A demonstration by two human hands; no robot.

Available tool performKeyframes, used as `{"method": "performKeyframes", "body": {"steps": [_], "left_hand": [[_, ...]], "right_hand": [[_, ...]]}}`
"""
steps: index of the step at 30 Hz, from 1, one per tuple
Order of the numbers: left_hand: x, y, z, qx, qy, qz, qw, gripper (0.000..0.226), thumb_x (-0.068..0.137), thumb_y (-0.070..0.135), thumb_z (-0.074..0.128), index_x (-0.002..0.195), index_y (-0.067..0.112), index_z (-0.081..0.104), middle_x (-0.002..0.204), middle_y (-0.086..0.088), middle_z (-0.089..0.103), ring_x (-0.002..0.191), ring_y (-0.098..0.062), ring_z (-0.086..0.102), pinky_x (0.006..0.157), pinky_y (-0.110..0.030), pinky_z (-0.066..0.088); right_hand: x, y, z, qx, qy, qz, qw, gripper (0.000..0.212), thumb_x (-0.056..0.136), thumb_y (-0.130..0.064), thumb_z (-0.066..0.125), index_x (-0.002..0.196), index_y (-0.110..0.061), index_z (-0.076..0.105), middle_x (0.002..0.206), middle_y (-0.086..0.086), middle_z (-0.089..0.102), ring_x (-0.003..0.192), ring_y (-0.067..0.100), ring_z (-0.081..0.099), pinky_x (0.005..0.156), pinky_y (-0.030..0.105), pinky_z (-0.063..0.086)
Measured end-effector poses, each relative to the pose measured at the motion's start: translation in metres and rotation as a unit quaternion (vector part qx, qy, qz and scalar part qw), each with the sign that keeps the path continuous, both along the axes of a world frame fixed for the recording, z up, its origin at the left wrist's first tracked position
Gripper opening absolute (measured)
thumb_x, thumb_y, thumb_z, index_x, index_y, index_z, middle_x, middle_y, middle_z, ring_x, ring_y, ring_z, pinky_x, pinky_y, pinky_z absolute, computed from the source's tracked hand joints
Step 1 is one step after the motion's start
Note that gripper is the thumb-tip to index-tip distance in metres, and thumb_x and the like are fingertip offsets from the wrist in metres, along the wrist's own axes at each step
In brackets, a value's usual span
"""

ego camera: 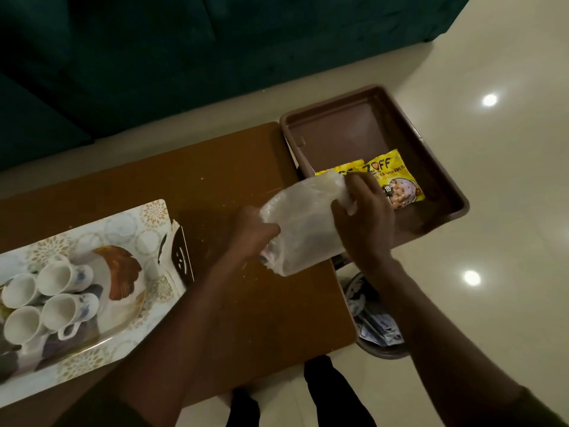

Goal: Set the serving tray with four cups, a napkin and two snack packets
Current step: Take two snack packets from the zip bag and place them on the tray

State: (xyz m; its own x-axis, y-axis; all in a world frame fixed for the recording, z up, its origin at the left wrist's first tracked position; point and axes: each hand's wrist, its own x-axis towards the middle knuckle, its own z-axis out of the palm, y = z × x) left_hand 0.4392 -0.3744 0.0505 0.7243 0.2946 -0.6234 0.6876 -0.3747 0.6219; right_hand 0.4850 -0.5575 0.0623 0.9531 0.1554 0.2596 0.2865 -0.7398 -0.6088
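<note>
A patterned serving tray (pixel 132 223) lies at the table's left end with several white cups (pixel 58 277) lying on their sides on it. Both hands hold a clear plastic packet of white napkins (pixel 303 229) above the table's right part. My left hand (pixel 251 232) grips its near end and my right hand (pixel 365 217) grips its far end. Two yellow snack packets (pixel 397 177) lie in a brown bin (pixel 345 115) to the right, the left packet partly hidden behind the napkin packet.
The brown wooden table (pixel 221 167) has crumbs on it. A dark object (pixel 181 255) leans at the tray's right edge. A basket with papers (pixel 374 322) sits on the tiled floor below the table's right end. A dark green sofa (pixel 154 57) stands behind.
</note>
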Motion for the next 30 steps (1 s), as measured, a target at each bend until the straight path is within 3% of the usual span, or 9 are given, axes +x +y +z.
{"method": "performKeyframes", "body": {"steps": [6,9,14,17,20,23,25,27,30], "left_hand": [[-0.004,-0.018,0.005,-0.273,0.103,0.079,0.953,0.013,0.091,0.003,0.056,0.089,0.011,0.066,0.065,-0.001,0.073,0.056,-0.012,0.070,0.048,-0.026,0.056],[-0.007,-0.033,0.003,-0.341,0.129,0.063,0.929,0.019,0.094,0.001,0.050,0.088,0.010,0.066,0.067,-0.004,0.075,0.068,-0.019,0.072,0.065,-0.034,0.063],[-0.021,-0.059,-0.006,-0.452,0.164,0.059,0.875,0.023,0.095,-0.001,0.046,0.094,0.009,0.066,0.075,-0.009,0.075,0.065,-0.017,0.073,0.054,-0.029,0.059],[-0.022,-0.070,-0.015,-0.519,0.169,0.089,0.833,0.022,0.093,0.001,0.050,0.112,0.000,0.061,0.088,-0.018,0.074,0.075,-0.024,0.074,0.058,-0.031,0.060],[-0.021,-0.090,-0.025,-0.570,0.192,0.019,0.798,0.034,0.086,0.005,0.060,0.121,0.002,0.059,0.109,-0.018,0.070,0.098,-0.028,0.071,0.079,-0.034,0.059],[-0.015,-0.120,-0.032,-0.507,0.219,-0.143,0.821,0.032,0.090,0.008,0.061,0.121,0.014,0.063,0.120,-0.007,0.069,0.108,-0.017,0.067,0.083,-0.025,0.057],[-0.009,-0.152,-0.039,-0.365,0.197,-0.264,0.871,0.025,0.092,0.012,0.058,0.114,0.020,0.066,0.116,-0.004,0.070,0.096,-0.012,0.069,0.073,-0.024,0.057],[-0.005,-0.182,-0.049,-0.213,0.129,-0.341,0.906,0.026,0.093,0.017,0.056,0.116,0.018,0.066,0.115,-0.006,0.069,0.097,-0.016,0.067,0.082,-0.033,0.057],[-0.004,-0.214,-0.059,-0.188,0.109,-0.307,0.926,0.037,0.094,0.017,0.055,0.130,0.016,0.058,0.124,-0.010,0.066,0.110,-0.024,0.064,0.098,-0.043,0.052]], "right_hand": [[-0.052,0.004,-0.009,-0.012,-0.075,0.045,0.996,0.021,0.068,0.001,0.071,0.082,-0.008,0.059,0.108,0.008,0.068,0.089,0.022,0.058,0.060,0.028,0.047],[-0.077,-0.003,-0.016,-0.014,0.006,0.079,0.997,0.022,0.069,-0.008,0.072,0.085,-0.015,0.059,0.099,0.000,0.069,0.083,0.023,0.058,0.057,0.027,0.044],[-0.101,-0.026,-0.020,0.053,0.173,0.033,0.983,0.034,0.083,-0.037,0.060,0.115,-0.030,0.054,0.112,-0.003,0.063,0.099,0.017,0.060,0.078,0.036,0.052],[-0.108,-0.044,-0.024,0.073,0.253,0.043,0.964,0.075,0.070,-0.075,0.059,0.132,-0.037,0.043,0.138,-0.010,0.046,0.127,0.011,0.045,0.100,0.036,0.045],[-0.117,-0.071,-0.038,0.056,0.253,0.029,0.965,0.091,0.068,-0.054,0.077,0.143,-0.023,0.036,0.150,-0.003,0.038,0.140,0.015,0.034,0.109,0.035,0.039],[-0.128,-0.105,-0.057,0.044,0.224,-0.063,0.971,0.070,0.078,-0.022,0.076,0.140,-0.018,0.043,0.145,-0.001,0.047,0.136,0.007,0.038,0.112,0.023,0.035],[-0.130,-0.129,-0.070,0.038,0.222,-0.117,0.967,0.062,0.081,-0.011,0.072,0.137,-0.020,0.047,0.139,-0.005,0.053,0.127,-0.002,0.040,0.107,0.011,0.033],[-0.124,-0.150,-0.081,0.051,0.230,-0.158,0.959,0.057,0.080,0.003,0.063,0.132,-0.016,0.051,0.139,0.000,0.054,0.128,0.008,0.046,0.106,0.019,0.041],[-0.113,-0.180,-0.102,0.047,0.228,-0.244,0.941,0.046,0.080,0.003,0.059,0.123,-0.013,0.054,0.124,0.008,0.061,0.113,0.027,0.058,0.090,0.033,0.049]]}}
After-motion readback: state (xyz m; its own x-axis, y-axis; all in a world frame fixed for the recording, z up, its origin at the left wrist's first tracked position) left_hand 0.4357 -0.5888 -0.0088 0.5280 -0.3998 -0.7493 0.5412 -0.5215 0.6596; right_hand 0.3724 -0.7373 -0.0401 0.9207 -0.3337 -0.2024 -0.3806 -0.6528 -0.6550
